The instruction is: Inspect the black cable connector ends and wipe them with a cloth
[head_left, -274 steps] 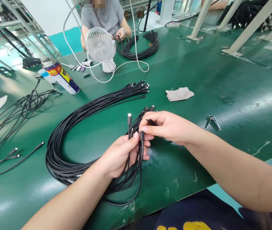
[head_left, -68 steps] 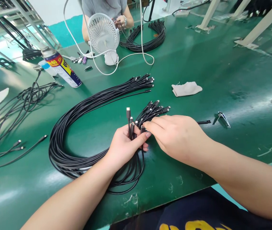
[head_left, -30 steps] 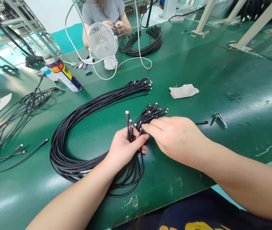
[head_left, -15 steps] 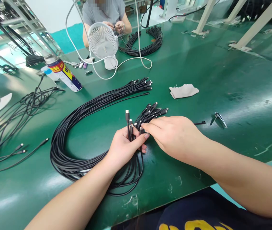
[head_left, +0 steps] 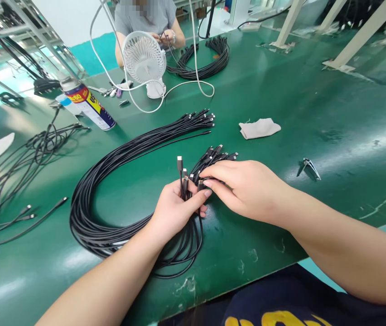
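A thick bundle of black USB cables curves in a U on the green table, metal-tipped plugs at both ends. My left hand is closed round several cables near the lower end, thumb across them. One plug stands upright above that hand, with others close beside it. My right hand is pinched at the same cluster, thumb and forefinger on a black cable, just beside a plug at my left thumb tip. My right palm and other fingers are mostly hidden. More plug ends fan out behind my right fingers.
Loose cables lie at left near a spray can. A white fan with a looping cord stands ahead. Beyond it a person handles cables. A pale cloth piece and nail clippers lie at right.
My right thumb and forefinger have shifted slightly at the cluster. The cable end that stuck out to the right of my right hand no longer shows. My left hand keeps its grip.
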Demonstrator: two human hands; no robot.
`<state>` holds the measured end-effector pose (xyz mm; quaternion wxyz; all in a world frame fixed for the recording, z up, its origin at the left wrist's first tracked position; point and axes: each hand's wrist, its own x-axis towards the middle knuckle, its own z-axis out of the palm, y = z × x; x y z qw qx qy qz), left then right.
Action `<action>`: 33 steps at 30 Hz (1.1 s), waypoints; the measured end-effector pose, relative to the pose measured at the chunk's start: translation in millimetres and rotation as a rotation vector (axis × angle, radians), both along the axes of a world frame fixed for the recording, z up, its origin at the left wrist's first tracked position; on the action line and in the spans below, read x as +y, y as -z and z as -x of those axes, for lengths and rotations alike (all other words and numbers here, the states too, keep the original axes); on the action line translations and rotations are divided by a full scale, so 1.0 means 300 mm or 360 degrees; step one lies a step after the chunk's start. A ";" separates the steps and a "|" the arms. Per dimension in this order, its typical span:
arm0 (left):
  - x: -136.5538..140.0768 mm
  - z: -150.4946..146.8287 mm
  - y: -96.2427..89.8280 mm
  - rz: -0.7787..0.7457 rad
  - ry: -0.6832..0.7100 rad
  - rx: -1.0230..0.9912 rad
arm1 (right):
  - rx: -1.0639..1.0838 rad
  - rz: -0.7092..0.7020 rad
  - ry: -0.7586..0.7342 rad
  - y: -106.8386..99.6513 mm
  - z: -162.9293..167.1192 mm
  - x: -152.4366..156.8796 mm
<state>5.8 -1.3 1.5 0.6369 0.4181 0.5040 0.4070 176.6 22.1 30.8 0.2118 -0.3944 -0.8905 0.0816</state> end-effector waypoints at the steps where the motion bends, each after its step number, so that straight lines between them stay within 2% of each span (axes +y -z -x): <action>1: 0.000 0.000 0.000 -0.0001 0.0007 0.0008 | 0.0041 0.0091 0.0000 -0.001 0.000 0.007; 4: 0.000 0.001 -0.001 0.0002 0.0005 0.0019 | 0.0124 0.0313 -0.0048 -0.002 0.000 0.026; 7: -0.001 0.000 -0.003 0.0002 0.0000 0.0041 | 0.0176 0.0418 -0.0116 -0.001 0.000 0.037; 18: 0.003 -0.004 -0.007 0.0030 -0.0012 0.0095 | 0.0174 0.0358 -0.0091 -0.002 -0.006 0.033; 33: -0.001 -0.004 -0.011 0.0063 -0.0016 0.0063 | 0.0277 0.0505 0.0031 -0.008 0.002 0.048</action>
